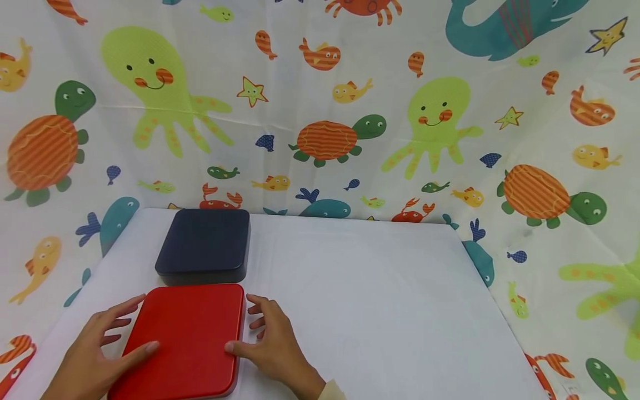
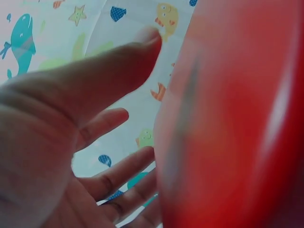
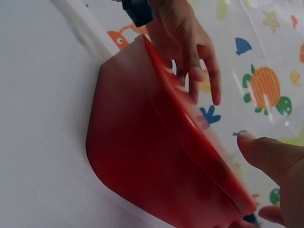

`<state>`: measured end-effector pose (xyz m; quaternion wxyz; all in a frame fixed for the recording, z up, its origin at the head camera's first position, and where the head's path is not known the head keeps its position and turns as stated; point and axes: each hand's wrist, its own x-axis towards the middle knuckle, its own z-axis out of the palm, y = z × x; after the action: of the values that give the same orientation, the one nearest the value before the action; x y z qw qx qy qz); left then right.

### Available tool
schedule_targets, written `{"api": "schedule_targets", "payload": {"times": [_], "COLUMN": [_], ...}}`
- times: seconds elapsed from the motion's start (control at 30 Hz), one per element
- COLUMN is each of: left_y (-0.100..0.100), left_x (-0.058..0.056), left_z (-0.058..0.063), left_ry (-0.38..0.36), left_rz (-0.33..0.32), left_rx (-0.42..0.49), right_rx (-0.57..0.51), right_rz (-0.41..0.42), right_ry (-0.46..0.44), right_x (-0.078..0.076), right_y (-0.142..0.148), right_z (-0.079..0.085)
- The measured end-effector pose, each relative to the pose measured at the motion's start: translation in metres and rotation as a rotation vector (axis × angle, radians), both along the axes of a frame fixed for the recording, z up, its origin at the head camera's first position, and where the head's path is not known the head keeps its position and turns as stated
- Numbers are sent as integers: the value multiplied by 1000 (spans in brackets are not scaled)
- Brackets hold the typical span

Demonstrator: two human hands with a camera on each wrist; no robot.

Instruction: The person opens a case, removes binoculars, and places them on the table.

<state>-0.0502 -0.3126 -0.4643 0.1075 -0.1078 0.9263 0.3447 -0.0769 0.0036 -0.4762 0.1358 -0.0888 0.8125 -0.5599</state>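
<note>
A red, flat, rounded square tin (image 1: 185,333) lies near the table's front left, its lid on. At its left side is my left hand (image 1: 95,355), fingers spread and thumb out over the lid; in the left wrist view that thumb (image 2: 128,61) stands apart from the red surface. My right hand (image 1: 277,344) is at the tin's right side, its thumb over the right rim and its fingers loosely bent beside it. The right wrist view has the right thumb (image 3: 266,152) off the lid. Just behind the red tin sits a dark navy tin (image 1: 206,244) of similar shape.
A white-covered table (image 1: 380,300) extends to the right of the tins. Behind and around it hangs a white cloth (image 1: 290,116) printed with sea animals. On the left wrist is a dark blue device (image 3: 137,10).
</note>
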Motion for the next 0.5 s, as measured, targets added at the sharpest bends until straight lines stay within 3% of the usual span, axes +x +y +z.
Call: {"api": "schedule_targets", "payload": {"times": [0.23,0.5], "left_y": [-8,-10], "left_x": [2,1], "left_z": [-7,-11], "left_ry": [-8,-51], "left_rz": [-30,12], "left_rx": [7,34], "right_rx": [-47,-69], "right_rz": [7,7], "right_ry": [-6,-34], "right_x": [-3,-8], "right_y": [-3,-7], "right_z": [-5,-7]}}
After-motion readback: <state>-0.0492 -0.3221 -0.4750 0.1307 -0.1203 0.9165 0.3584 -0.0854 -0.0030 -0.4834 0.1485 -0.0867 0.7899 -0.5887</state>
